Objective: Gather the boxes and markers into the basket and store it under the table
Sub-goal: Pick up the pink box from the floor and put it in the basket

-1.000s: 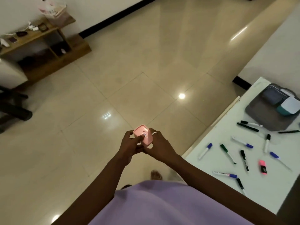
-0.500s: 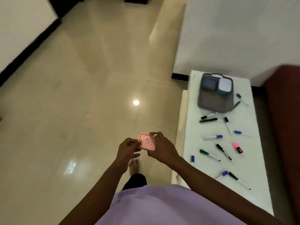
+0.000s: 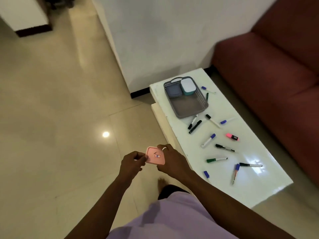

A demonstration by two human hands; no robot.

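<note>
A small pink box [image 3: 155, 156] with a sticker on its lid is held above the floor between my left hand [image 3: 132, 163] and my right hand [image 3: 172, 161]. Both hands grip its edges. To the right stands a low white table [image 3: 269, 187]. On its far end sits a grey basket [image 3: 188, 107] holding a blue-grey box [image 3: 173, 91] and a teal box with a white lid [image 3: 188, 86]. Several markers lie scattered on the table, among them a pink highlighter [image 3: 232, 136], a green marker [image 3: 216, 159] and a black marker [image 3: 195, 126].
A dark red sofa [image 3: 276, 75] runs along the table's far right side. A white wall [image 3: 164, 40] stands behind the table. Shiny beige floor tiles [image 3: 60, 135] spread to the left. My bare foot [image 3: 161, 182] shows below my hands.
The view has swung right, bringing the whole table, basket and sofa into sight. My hands still hold the pink box, now nearer the table's edge.
</note>
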